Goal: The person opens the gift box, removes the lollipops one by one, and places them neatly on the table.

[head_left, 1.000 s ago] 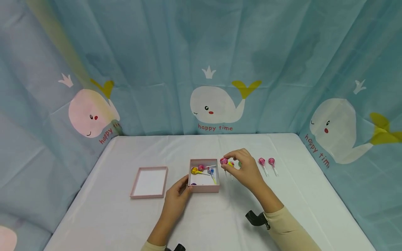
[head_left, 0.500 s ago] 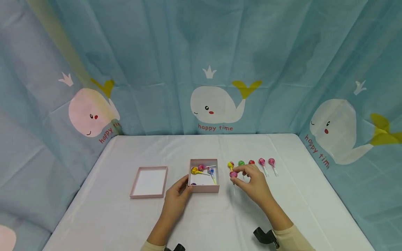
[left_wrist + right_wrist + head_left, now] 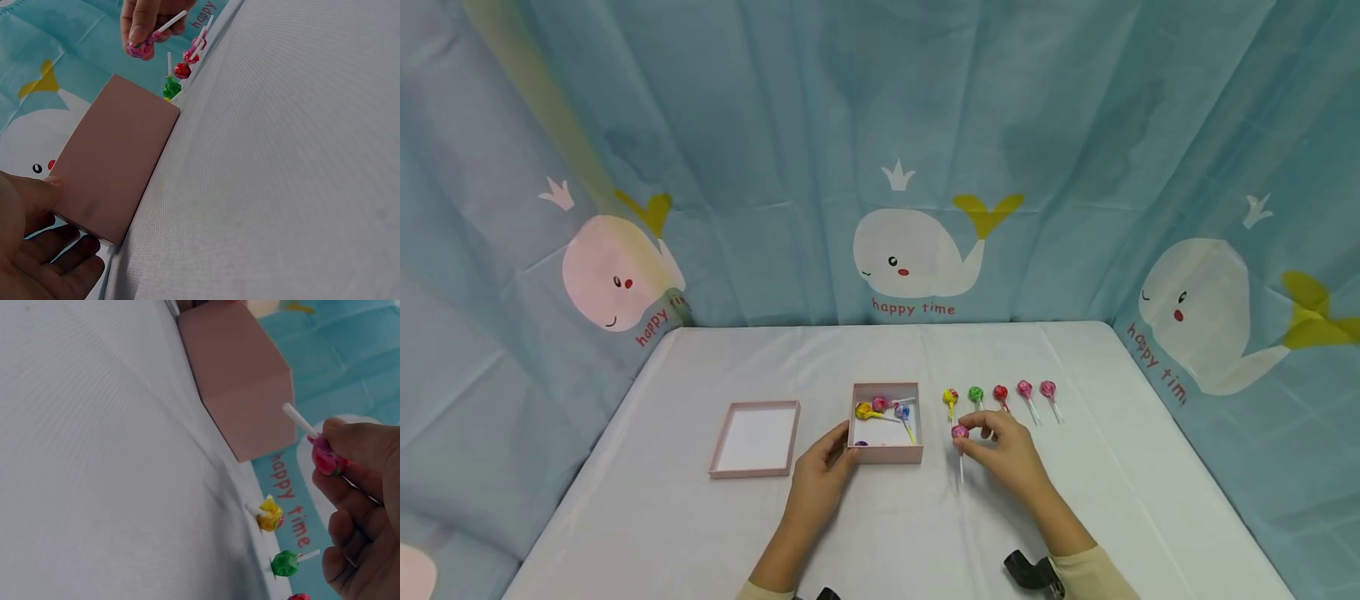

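Note:
In the head view my right hand [image 3: 1005,454] pinches a pink lollipop [image 3: 959,432] by its candy head between thumb and fingers, right of the pink box. The white stick points down towards the table there. The right wrist view shows the same lollipop [image 3: 328,456] and the curled fingers. My left hand [image 3: 822,479] holds the open pink box [image 3: 887,454] at its near left corner, thumb on the front wall [image 3: 115,165]. Inside lie a yellow lollipop [image 3: 864,410], a pink one [image 3: 879,403], a blue one [image 3: 902,411] and a partly hidden purple one [image 3: 861,443].
Behind my right hand lies a row of lollipops: yellow [image 3: 951,397], green [image 3: 975,393], red [image 3: 1001,392], and two pink ones [image 3: 1025,388] at the right. The pink-rimmed box lid [image 3: 712,463] lies left of the box. A whale-print curtain [image 3: 760,250] surrounds the white table [image 3: 662,533].
My right hand has moved the pink lollipop from beside the box's far right corner to the right and nearer, in front of the yellow one. The left hand and box stay put.

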{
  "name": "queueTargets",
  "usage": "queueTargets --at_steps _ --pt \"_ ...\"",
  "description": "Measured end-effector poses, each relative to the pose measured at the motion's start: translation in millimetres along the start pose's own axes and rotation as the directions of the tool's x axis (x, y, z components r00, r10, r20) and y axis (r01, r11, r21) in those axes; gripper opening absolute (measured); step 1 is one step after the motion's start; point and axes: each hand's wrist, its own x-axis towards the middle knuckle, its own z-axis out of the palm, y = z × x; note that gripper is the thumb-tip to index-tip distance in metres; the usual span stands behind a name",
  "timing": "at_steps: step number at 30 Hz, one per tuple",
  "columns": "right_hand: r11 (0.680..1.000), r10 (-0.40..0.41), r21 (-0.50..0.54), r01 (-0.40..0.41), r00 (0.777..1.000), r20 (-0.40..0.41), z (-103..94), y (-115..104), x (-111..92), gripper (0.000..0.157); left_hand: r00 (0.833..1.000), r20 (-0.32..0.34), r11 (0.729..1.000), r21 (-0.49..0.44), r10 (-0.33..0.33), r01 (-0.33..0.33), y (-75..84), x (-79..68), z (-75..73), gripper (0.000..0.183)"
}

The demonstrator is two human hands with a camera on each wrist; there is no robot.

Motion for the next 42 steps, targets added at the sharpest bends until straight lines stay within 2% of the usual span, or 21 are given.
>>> queueTargets --at_steps 7,16,23,34,38,42 --pt "0.999 0.034 -0.029 -0.032 0.998 0.057 4.3 10.8 -2.7 0.025 1.0 0.012 1.0 -0.002 0.002 -0.002 2.6 -1.5 -1.1 0.053" --pt "0.996 0.054 -0.078 -0.05 0.997 0.053 11.4 22.5 -0.2 0.025 1.0 0.009 1.0 -0.009 -0.017 0.017 3.8 -1.3 -0.5 0.053" --pt "0.992 0.102 -0.087 -0.094 0.991 0.087 14.5 29.6 1.3 0.025 1.0 -0.001 1.0 0.001 -0.022 0.022 5.1 -2.4 -0.6 0.052" --pt "0.992 0.083 -0.106 -0.073 0.992 0.094 15.0 29.4 0.2 0.025 0.999 0.005 0.999 -0.01 -0.039 0.04 4.2 -2.6 -0.9 0.052" --pt "0.991 0.086 -0.115 -0.075 0.992 0.096 14.6 27.7 -0.1 0.025 1.0 -0.003 1.0 -0.008 -0.024 0.024 3.0 -2.3 -0.2 0.052" --pt "0.989 0.054 -0.142 -0.04 0.994 0.094 9.8 23.7 -1.0 0.027 1.0 0.001 1.0 -0.025 -0.009 0.009 3.6 -1.9 0.8 0.052"
